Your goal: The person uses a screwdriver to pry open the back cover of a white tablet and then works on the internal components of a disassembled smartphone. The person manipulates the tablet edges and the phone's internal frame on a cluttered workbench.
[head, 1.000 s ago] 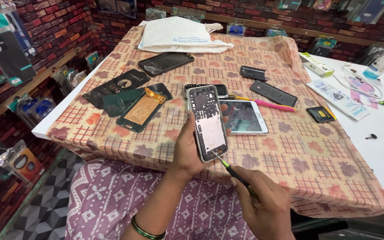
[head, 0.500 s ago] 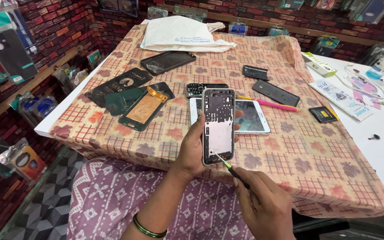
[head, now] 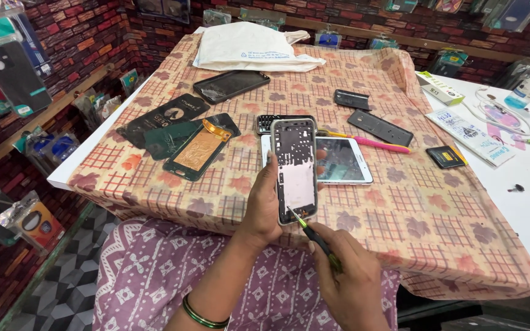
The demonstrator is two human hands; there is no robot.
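left hand [head: 265, 208] grips phone frame [head: 295, 168]; right hand [head: 348, 276] pinches screwdriver [head: 314, 236].

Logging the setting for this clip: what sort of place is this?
Probably a phone repair stall. The left hand holds an opened phone, the right hand a screwdriver; phone parts lie on the table, and packaged cases line the wall.

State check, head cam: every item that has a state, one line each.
left hand: gripping the opened phone frame
opened phone frame: held upright, back cover off, insides exposed
right hand: gripping the screwdriver
screwdriver: tip touching frame's lower edge
white tablet: flat, screen up, dark
pink pen: lying flat
green back cover: flat, inner side up
dark phone: lying flat, glass looks cracked
cloth bag: lying flat
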